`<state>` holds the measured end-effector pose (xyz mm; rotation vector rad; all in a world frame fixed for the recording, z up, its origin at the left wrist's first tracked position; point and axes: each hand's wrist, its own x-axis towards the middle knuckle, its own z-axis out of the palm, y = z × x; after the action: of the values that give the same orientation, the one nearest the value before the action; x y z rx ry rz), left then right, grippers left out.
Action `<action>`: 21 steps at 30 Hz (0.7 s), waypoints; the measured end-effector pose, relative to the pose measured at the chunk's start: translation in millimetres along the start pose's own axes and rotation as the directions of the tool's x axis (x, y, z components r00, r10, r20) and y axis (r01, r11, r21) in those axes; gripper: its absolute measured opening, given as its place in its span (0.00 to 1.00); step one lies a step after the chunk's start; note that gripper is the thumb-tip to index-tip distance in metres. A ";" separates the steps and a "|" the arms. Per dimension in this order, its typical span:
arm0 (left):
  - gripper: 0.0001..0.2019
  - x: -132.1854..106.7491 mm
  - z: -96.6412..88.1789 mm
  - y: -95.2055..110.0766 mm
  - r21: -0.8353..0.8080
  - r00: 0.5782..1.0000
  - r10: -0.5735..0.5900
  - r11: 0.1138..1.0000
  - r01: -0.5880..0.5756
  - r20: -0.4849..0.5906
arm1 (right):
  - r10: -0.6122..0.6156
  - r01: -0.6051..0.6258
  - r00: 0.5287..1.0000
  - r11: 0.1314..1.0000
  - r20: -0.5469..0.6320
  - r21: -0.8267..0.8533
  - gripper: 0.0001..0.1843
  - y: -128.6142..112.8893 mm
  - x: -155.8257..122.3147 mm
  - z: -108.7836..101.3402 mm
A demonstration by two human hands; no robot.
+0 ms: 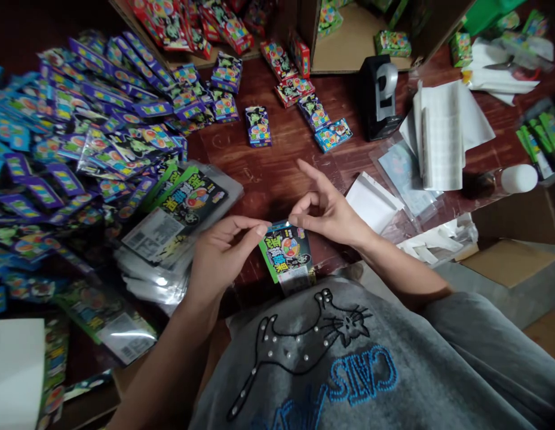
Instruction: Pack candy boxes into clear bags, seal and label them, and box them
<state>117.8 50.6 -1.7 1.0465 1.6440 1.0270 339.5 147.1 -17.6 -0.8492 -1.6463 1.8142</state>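
A black and green printed packet [286, 251] with a barcode label hangs at the table's front edge, close to my shirt. My left hand [221, 251] pinches its upper left corner between thumb and fingers. At the upper right corner my right hand [326, 209] pinches the same edge, its index finger stretched out forward. A narrow blue strip [279, 226] shows along the top edge between the hands; whether it is a small box I cannot tell. Left of my left hand lies a stack of clear plastic bags with similar printed packets [187, 200].
Purple and blue small boxes [125, 101] pile up at the left. Red boxes [293, 91] and a lone purple box [258, 126] lie ahead. A black tape dispenser [376, 98], white papers [442, 134] and a white-capped bottle [505, 179] stand right. Cardboard boxes [349, 42] line the back.
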 end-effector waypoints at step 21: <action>0.05 -9.5 14.6 -7.7 -0.075 0.967 0.252 0.965 -0.250 0.032 | -0.225 0.356 0.933 0.675 0.280 -0.646 0.16 -45.0 6.0 -10.4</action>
<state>132.4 41.9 -10.2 1.2427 1.4561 1.2112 342.5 163.2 26.0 -0.6488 -2.4838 1.0494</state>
